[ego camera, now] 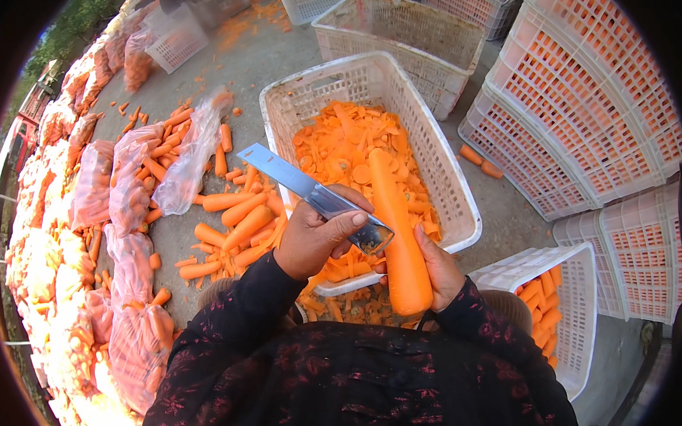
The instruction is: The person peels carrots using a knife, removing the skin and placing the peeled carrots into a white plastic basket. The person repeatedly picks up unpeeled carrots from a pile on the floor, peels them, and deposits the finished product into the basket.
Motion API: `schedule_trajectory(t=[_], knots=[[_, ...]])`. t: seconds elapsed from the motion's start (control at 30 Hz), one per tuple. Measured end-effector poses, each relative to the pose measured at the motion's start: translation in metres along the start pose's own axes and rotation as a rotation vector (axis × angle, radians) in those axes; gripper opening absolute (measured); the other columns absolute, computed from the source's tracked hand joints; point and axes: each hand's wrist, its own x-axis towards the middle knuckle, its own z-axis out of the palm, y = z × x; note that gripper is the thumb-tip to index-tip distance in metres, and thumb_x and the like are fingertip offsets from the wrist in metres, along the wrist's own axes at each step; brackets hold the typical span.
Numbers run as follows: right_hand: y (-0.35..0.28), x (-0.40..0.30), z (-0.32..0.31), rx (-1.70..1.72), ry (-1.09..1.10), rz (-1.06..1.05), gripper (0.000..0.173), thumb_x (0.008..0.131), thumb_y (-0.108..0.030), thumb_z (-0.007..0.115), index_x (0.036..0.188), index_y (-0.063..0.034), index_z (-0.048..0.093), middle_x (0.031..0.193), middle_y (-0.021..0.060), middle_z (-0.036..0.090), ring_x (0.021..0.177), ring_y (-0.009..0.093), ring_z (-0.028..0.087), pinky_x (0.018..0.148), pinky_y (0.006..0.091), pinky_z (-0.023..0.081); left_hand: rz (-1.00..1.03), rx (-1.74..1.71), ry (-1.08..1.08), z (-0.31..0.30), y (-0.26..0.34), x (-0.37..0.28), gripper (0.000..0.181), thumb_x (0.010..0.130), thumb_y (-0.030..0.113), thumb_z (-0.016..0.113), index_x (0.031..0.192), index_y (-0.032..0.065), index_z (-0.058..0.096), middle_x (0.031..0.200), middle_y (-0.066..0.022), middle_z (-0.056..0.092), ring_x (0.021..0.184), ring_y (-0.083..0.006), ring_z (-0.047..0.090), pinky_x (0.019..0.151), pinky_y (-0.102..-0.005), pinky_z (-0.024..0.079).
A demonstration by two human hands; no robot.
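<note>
My left hand [319,231] is closed around a metal peeler with a flat blade [279,170], which points up and to the left. The tool's looped end [381,238] lies against or just above a large peeled carrot [402,250]. That carrot is held by my right hand [439,268], with the thick end towards me and the narrow end pointing away. Beneath both hands stands a white plastic crate [461,230] holding carrot peelings [343,136] and cut slices. Part of my right hand's fingers is hidden behind the carrot.
Loose carrots [247,220] and filled plastic bags [128,182] lie on the left. Stacked crates of carrots [575,88] stand on the right. A tilted white crate [577,328] holds carrots near my right side. Another crate [396,45] stands beyond the peelings.
</note>
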Motion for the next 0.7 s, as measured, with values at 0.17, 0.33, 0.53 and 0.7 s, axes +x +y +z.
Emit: schedule_trajectory(t=[0.17,0.33,0.53,0.7], knots=[[0.0,0.004,0.018,0.043,0.057,-0.078,0.052,0.089,-0.047,0.035,0.119,-0.0039,0.042,0.11,0.0112,0.052,0.099,0.018,0.053,0.082,0.0277,0.046,-0.103,0.04,-0.371,0.022,-0.023,-0.022,0.017,0.083,0.014,0.058,0.093,0.0003,0.056,0.069,-0.0039,0.055,0.048,-0.0067,0.046,0.042,-0.0188,0.036],[0.003,0.003,0.014,0.014,0.097,-0.027,0.05,0.09,-0.044,0.038,0.12,-0.0037,0.04,0.107,0.0116,0.053,0.094,0.019,0.056,0.078,0.03,0.048,-0.211,0.07,-0.405,0.021,-0.021,-0.022,0.019,0.084,0.019,0.058,0.092,0.002,0.055,0.072,-0.0022,0.055,0.047,-0.0062,0.046,0.043,-0.0183,0.037],[0.005,-0.006,0.013,-0.081,0.109,0.16,0.048,0.09,-0.046,0.036,0.114,-0.0053,0.041,0.087,0.0117,0.055,0.067,0.022,0.058,0.059,0.0321,0.05,-0.067,0.052,0.041,-0.01,-0.017,0.012,0.017,0.08,0.014,0.06,0.089,0.0007,0.054,0.067,-0.008,0.059,0.038,-0.0052,0.038,0.035,-0.0167,0.029],[0.008,-0.006,0.016,-0.085,0.009,0.217,0.049,0.09,-0.048,0.034,0.111,-0.0053,0.043,0.079,0.0113,0.053,0.062,0.022,0.056,0.058,0.0325,0.051,0.544,0.373,0.375,-0.081,-0.034,0.065,0.017,0.08,0.016,0.062,0.085,0.0008,0.058,0.064,-0.0028,0.057,0.041,-0.0062,0.043,0.037,-0.0189,0.031]])
